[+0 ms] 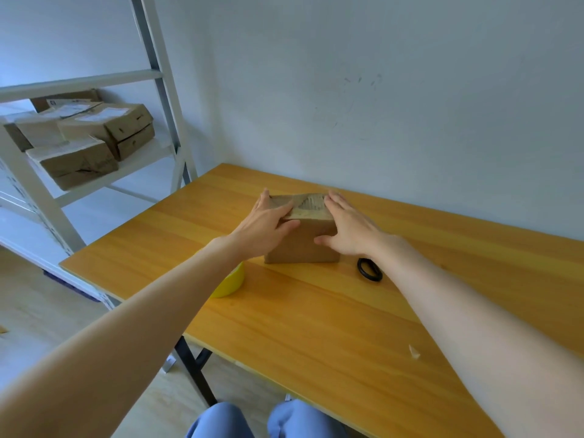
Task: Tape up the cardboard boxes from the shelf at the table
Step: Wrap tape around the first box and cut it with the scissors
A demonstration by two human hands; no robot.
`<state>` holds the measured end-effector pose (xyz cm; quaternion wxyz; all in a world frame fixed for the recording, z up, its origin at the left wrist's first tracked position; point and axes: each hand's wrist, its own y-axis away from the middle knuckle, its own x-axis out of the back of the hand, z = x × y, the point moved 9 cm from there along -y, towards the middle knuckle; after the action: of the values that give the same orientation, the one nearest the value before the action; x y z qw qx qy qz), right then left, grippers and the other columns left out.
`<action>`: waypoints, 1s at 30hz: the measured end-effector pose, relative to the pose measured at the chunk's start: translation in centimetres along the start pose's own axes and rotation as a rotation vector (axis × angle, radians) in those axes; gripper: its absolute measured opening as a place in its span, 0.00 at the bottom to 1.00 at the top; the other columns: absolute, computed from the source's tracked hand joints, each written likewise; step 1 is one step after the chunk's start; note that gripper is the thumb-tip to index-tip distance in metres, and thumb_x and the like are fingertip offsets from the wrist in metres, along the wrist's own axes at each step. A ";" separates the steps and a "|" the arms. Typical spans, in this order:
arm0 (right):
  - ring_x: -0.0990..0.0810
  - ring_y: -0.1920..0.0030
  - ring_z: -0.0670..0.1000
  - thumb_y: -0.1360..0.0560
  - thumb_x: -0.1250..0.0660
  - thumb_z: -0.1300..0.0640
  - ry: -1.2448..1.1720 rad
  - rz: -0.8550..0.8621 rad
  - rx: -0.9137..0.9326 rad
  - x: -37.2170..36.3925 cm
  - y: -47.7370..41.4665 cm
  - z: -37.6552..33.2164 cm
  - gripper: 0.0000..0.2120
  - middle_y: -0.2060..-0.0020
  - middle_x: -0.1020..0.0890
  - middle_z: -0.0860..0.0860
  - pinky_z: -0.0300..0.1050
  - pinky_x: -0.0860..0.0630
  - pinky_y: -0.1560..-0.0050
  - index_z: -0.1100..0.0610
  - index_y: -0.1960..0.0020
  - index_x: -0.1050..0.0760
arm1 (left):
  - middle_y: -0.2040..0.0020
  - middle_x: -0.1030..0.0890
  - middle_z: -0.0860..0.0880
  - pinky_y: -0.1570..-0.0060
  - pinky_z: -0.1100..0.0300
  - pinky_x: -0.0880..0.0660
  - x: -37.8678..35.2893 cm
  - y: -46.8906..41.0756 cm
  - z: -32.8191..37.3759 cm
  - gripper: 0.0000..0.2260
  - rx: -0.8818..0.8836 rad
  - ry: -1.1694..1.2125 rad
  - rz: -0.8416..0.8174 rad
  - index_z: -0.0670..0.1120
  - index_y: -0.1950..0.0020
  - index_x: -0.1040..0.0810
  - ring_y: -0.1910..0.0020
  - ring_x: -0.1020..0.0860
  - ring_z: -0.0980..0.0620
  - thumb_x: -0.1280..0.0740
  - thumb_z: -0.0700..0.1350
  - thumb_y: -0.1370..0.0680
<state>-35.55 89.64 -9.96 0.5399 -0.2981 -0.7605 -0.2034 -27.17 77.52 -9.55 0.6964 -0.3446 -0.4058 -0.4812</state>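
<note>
A small brown cardboard box (303,245) stands on the wooden table (316,327) near the wall. My left hand (265,222) lies on its left side and top edge, fingers spread over the flap. My right hand (347,226) presses flat against the box's right side, thumb on the front face. A yellow tape roll (229,281) sits on the table just below my left forearm, partly hidden by it. Black scissors handles (369,269) lie right of the box, under my right wrist.
A white metal shelf (94,172) stands to the left with several cardboard boxes (104,128) stacked on it. A small scrap of tape (414,352) lies on the table near its front edge. My knees show below the table edge.
</note>
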 end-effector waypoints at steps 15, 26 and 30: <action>0.44 0.23 0.48 0.25 0.30 0.60 -0.297 0.347 0.114 1.9 3.4 -2.9 0.36 0.21 0.47 0.45 0.44 0.41 0.27 0.54 0.22 0.43 | 0.28 0.31 0.50 0.38 0.58 0.34 2.4 3.3 -4.2 0.24 0.060 0.352 0.115 0.51 0.24 0.37 0.32 0.31 0.49 0.38 0.53 0.19; 0.29 0.30 0.53 0.21 0.39 0.67 -0.179 0.387 0.288 -4.7 6.9 -11.2 0.17 0.31 0.27 0.55 0.40 0.36 0.33 0.63 0.33 0.27 | 0.36 0.22 0.50 0.31 0.54 0.38 0.0 11.0 -9.3 0.14 0.021 -0.198 0.033 0.46 0.38 0.21 0.33 0.29 0.47 0.36 0.49 0.20; 0.38 0.25 0.50 0.18 0.38 0.54 -0.380 0.175 0.181 -6.7 6.1 -12.3 0.24 0.25 0.35 0.51 0.43 0.42 0.27 0.59 0.25 0.36 | 0.43 0.18 0.44 0.29 0.52 0.39 0.8 11.8 -8.7 0.13 0.021 0.084 0.100 0.42 0.41 0.20 0.42 0.23 0.45 0.34 0.47 0.21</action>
<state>-21.23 84.77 -12.23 0.4271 -0.3463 -0.8348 -0.0268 -13.78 73.15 -13.68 0.7395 -0.3365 -0.3636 -0.4558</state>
